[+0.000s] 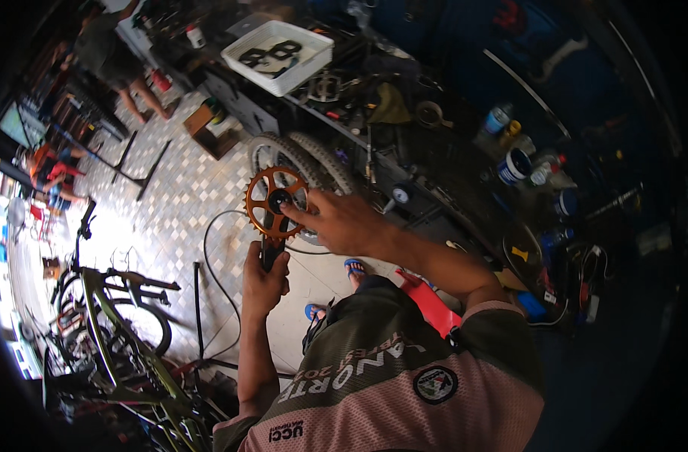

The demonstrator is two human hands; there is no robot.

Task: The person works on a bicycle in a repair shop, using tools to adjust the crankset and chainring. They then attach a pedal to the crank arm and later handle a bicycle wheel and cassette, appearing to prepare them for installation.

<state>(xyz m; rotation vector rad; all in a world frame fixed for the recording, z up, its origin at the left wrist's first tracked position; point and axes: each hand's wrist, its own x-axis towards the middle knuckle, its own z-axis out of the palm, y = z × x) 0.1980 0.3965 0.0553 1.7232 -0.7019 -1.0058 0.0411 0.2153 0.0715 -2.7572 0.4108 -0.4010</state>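
Both hands are at an orange chainring (260, 204) held in midair, the left hand (264, 283) below it and the right hand (345, 223) on its right. Left of the chainring and lower stands a green bicycle (103, 316); two knobbly tyres (330, 162) show behind the chainring, and above it sits a white basket (306, 75). Below the chainring runs a black crank arm (270, 252), clasped in the left hand's curled fingers. The right hand extends one digit to the chainring's dark centre (279, 199); whether it pinches anything there cannot be told.
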